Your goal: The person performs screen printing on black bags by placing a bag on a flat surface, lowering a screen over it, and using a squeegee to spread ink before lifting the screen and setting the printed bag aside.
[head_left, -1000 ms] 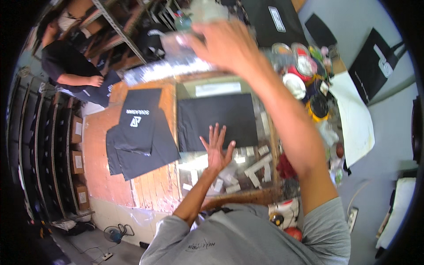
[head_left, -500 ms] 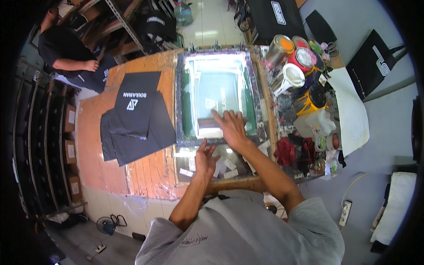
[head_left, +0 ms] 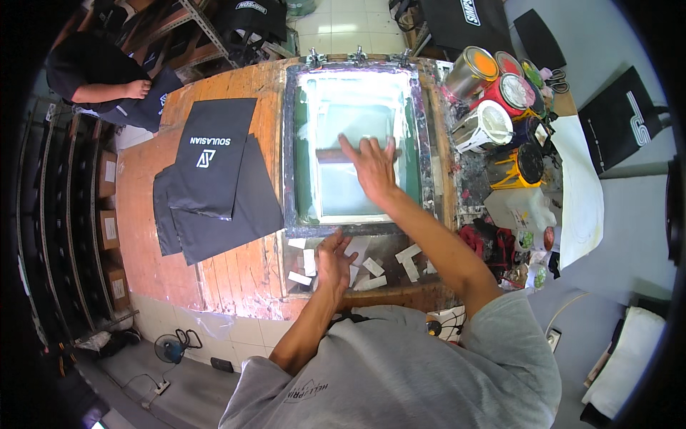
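A screen-printing frame (head_left: 291,186) with dark, ink-stained edges lies flat before me. White ink borders its pale mesh (head_left: 343,196). My right hand (head_left: 374,171) grips a narrow brown squeegee (head_left: 330,155) that lies crosswise on the mesh, its index finger stretched along the far side. The palm hides part of the squeegee. At the near edge of the frame, my left hand (head_left: 333,259) has its fingers apart and its fingertips against the rim. To the left, black fabric bags (head_left: 214,154) with white print lie overlapping on the wooden table (head_left: 143,232).
Paint cans (head_left: 471,71), a white tub (head_left: 486,127) and a yellow-streaked black pot (head_left: 525,164) crowd the right side. Metal clamps (head_left: 359,55) line the frame's far edge. White paper strips (head_left: 371,267) lie near my left hand. A person in black (head_left: 96,71) stands far left.
My right hand has pushed the squeegee away from me across the mesh. My left hand remains at the near edge. The view has shifted slightly.
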